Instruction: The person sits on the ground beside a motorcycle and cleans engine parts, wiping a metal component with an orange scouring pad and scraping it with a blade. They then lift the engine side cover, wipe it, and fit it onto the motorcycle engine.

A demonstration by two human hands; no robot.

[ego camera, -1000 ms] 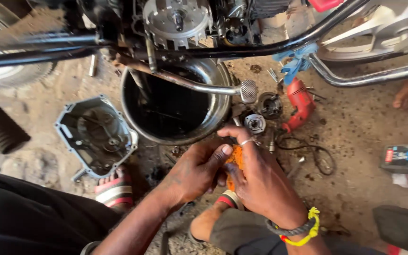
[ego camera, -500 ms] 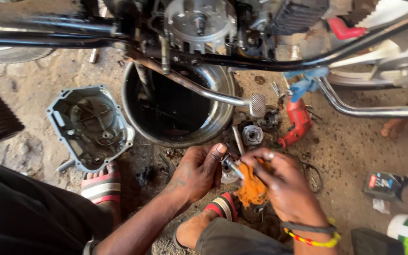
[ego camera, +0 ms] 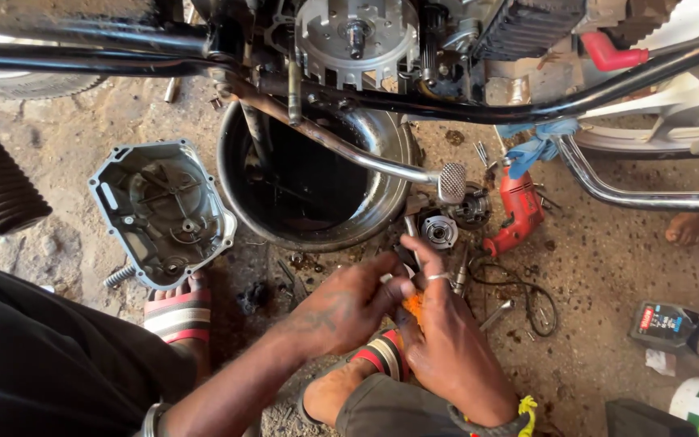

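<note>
Where the two hands meet low in the middle of the view, the left hand (ego camera: pixel 357 303) and the right hand (ego camera: pixel 446 348) both close on an orange rag (ego camera: pixel 412 306), of which only a small bright patch shows between the curled fingers. The left grip is clenched, its fingertips pressed against the right hand's; the right grip wraps over the rag from above, with a ring (ego camera: pixel 438 277) on one finger and a slim dark metal part (ego camera: pixel 408 257) poking up just past the knuckles, though how it is held cannot be told. The hands hover just above a striped sandal (ego camera: pixel 386 354) and the dirt floor (ego camera: pixel 600 267). Room is tight ahead: the round steel oil pan (ego camera: pixel 394 142) sits close in front, with the motorcycle's kick lever (ego camera: pixel 452 183) and frame tube (ego camera: pixel 479 112) crossing over it. To the right, near the hands, lie a small round bearing part (ego camera: pixel 439 230), a red power drill (ego camera: pixel 515 212) and its looped black cord (ego camera: pixel 527 295). To the left, the grey engine cover (ego camera: pixel 159 212) lies open side up beside the pan, with a second striped sandal (ego camera: pixel 175 314) at its near edge.
</note>
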